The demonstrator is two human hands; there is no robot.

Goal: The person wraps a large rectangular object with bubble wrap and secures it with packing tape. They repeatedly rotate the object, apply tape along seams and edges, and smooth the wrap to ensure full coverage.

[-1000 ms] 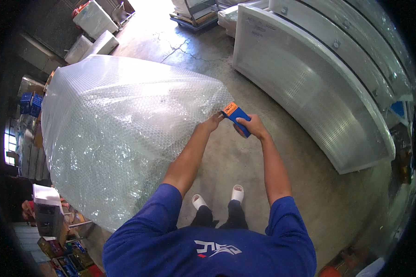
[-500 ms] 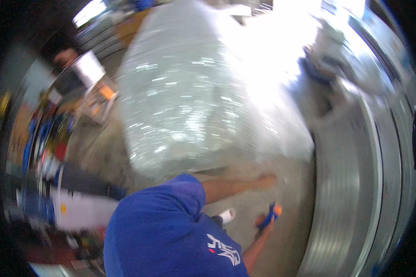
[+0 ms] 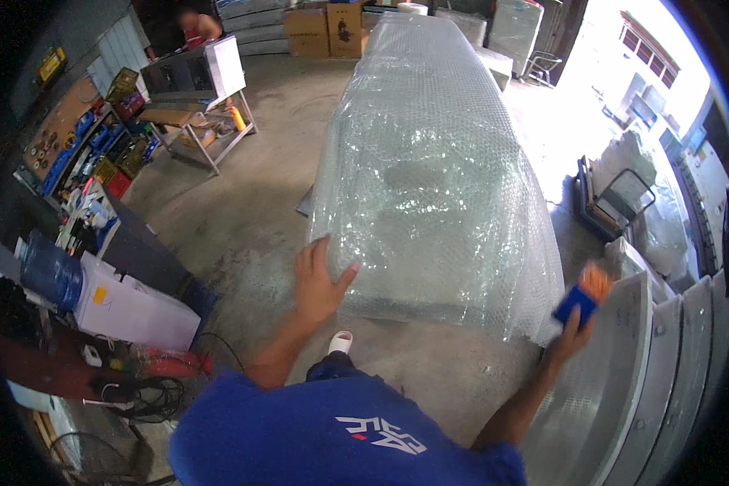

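A long, bulky load (image 3: 429,202) draped in clear bubble wrap stretches away from me, shiny and wrinkled on top. My left hand (image 3: 320,282) has its fingers spread at the near left corner of the wrap; whether it touches cannot be told. Out to the right, my right hand (image 3: 571,340) is closed round a small blue and orange object (image 3: 585,296), somewhat blurred, whose kind I cannot make out. That hand is beside the wrap's near right corner, above large metal panels (image 3: 599,381). Below the wrap, one light-coloured shoe (image 3: 341,342) shows on the concrete floor.
At left stand a white water dispenser (image 3: 130,304) with a blue bottle, and black cables (image 3: 150,398). Farther off, a person (image 3: 198,31) is behind a metal workbench (image 3: 215,158). Cardboard boxes (image 3: 308,32) stand at the back; a trolley (image 3: 607,198) is at right.
My view has swung so the wrapped load sits more centrally. My left hand has come to the wrap's near left corner, and my right hand has moved outward to the right with the blue and orange object.
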